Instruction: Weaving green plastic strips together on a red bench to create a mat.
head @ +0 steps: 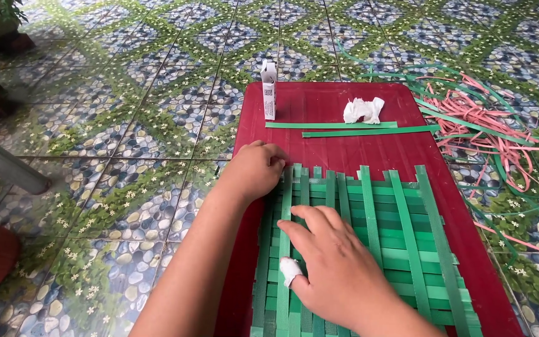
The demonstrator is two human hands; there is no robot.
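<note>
Left hand (256, 170) curls its fingers onto the top left corner of the woven green mat (369, 249), pinching the strip ends there. Right hand (338, 268) lies flat on the weave, fingers spread and gripping nothing, thumb bandaged white. The mat sits on a red board (332, 100), with two loose green strips (350, 128), crumpled tissue (363, 110) and a small white box (269, 90) farther back.

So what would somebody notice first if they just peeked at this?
Probably the green woven mat on the red board, with the left hand at its top left corner and the right hand pressing flat on it. A tangle of pink and green strips lies on the tiled floor to the right.
</note>
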